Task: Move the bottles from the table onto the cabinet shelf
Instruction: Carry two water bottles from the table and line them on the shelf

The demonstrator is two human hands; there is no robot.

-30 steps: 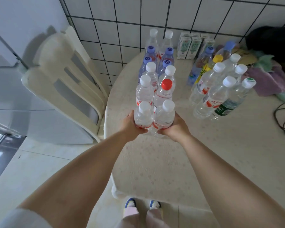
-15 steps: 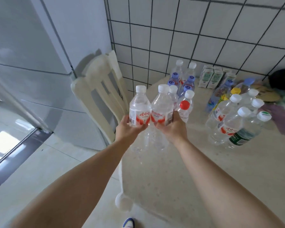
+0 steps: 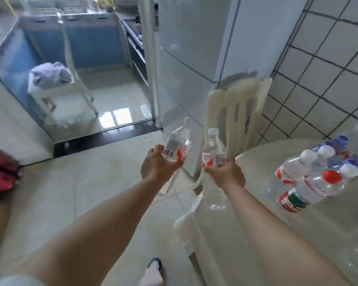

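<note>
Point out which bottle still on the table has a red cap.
The red-capped bottle near the table's front edge; the bottles around it have white or blue caps.

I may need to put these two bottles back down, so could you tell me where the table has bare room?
The table is bare along its near edge, between the right hand and the bottle cluster. The far right side is crowded with bottles, caps nearly touching. The left hand hangs over open floor.

I see a home kitchen: white fridge [image 3: 186, 58], tiled wall [image 3: 327, 79], blue cabinets [image 3: 95, 44], plastic chair [image 3: 236, 112] by the table [image 3: 256, 203].
</note>
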